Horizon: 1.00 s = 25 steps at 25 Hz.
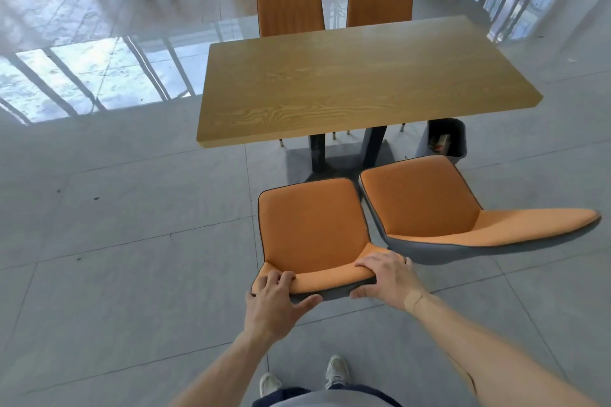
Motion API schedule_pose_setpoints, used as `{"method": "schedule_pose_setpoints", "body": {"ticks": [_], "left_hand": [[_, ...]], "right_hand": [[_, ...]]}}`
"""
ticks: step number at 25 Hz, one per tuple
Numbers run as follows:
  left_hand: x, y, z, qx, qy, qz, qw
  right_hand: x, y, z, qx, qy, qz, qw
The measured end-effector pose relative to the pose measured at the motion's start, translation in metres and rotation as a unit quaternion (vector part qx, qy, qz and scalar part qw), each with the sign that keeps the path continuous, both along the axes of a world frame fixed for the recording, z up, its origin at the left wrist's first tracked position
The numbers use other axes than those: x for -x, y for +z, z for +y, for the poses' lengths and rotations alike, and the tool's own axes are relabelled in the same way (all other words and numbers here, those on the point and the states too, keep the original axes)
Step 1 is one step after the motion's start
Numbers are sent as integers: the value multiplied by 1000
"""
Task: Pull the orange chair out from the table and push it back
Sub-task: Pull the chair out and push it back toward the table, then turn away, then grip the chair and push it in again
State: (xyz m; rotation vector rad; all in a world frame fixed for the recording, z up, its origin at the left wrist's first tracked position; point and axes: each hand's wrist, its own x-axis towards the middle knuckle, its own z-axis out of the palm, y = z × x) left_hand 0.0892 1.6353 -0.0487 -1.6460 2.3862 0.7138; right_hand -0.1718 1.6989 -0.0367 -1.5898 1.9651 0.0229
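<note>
Head view, left hand [274, 301] and right hand [386, 281] both curled around chair [310, 225] backrest top, surface [347, 82] beyond the hands, second chair [429, 205] just right.

my hands grip the orange chair [310, 225]: smooth matt leather-look upholstery, grey shell behind. table [347, 76] top is matt wood grain. floor [115, 208] tiles matt grey, glossy further out
</note>
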Motion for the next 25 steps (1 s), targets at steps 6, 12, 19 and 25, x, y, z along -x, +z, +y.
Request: {"method": "schedule_pose_setpoints", "body": {"ticks": [6, 12, 19, 25], "left_hand": [[0, -3, -3, -11, 1, 5, 1000], [-2, -6, -6, -39, 4, 6, 999], [-20, -10, -13, -71, -11, 40, 997], [-79, -9, -39, -116, 29, 85, 989]], "right_hand": [[1, 1, -2, -4, 11, 4, 1000], [0, -2, -1, -4, 7, 5, 1000], [-1, 10, -13, -83, -8, -6, 996], [-47, 26, -56, -175, 25, -37, 984]]}}
